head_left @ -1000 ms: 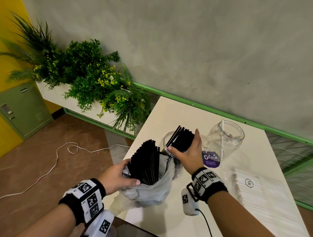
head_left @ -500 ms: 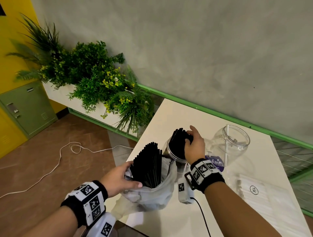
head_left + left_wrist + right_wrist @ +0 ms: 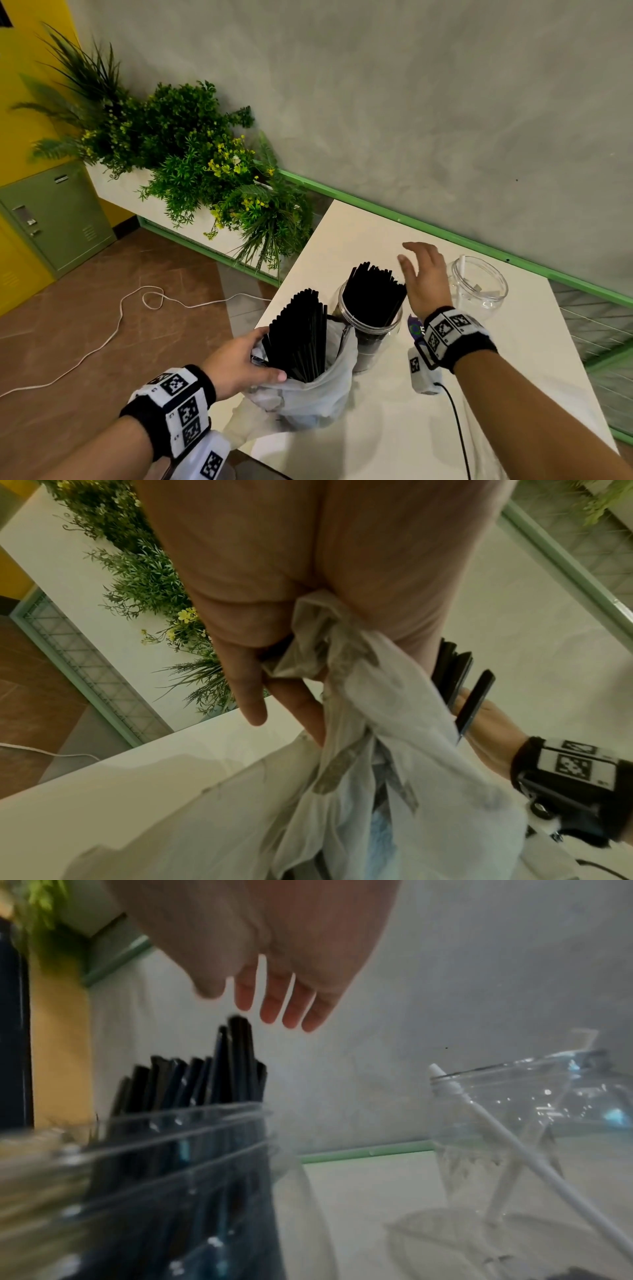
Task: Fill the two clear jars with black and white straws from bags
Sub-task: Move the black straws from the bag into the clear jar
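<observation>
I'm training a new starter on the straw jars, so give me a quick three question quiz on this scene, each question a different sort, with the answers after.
1. True or false: the right hand grips the black straws in the near clear plastic jar.
2. What does the left hand hold? A) the thin translucent plastic bag of black straws B) the far clear plastic jar C) nothing
3. Fill in: the far clear plastic jar holds only a few ____ straws.

Key: 1 false, the fingers are spread open beside the straws. 2 A. 3 white.
</observation>
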### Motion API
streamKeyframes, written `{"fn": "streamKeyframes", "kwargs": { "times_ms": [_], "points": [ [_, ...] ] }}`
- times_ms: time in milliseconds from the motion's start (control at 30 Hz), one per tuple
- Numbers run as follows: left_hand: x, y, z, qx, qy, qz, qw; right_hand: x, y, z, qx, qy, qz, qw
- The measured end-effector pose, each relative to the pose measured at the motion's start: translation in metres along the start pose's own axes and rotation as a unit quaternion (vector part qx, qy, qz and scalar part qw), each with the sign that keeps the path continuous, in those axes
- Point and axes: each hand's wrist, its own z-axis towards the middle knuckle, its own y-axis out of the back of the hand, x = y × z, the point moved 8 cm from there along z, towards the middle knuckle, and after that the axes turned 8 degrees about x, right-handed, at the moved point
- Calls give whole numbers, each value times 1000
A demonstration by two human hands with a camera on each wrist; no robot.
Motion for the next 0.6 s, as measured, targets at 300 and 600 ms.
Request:
{"fn": "streamKeyframes", "kwargs": {
  "times_ms": [300, 600],
  "points": [
    [4, -1, 2, -1, 7, 6, 1000, 7, -45, -39, 165, -12, -18, 986],
    [4, -1, 2, -4, 12, 5, 1000, 36, -82, 0, 201, -28, -98, 974]
  ]
}}
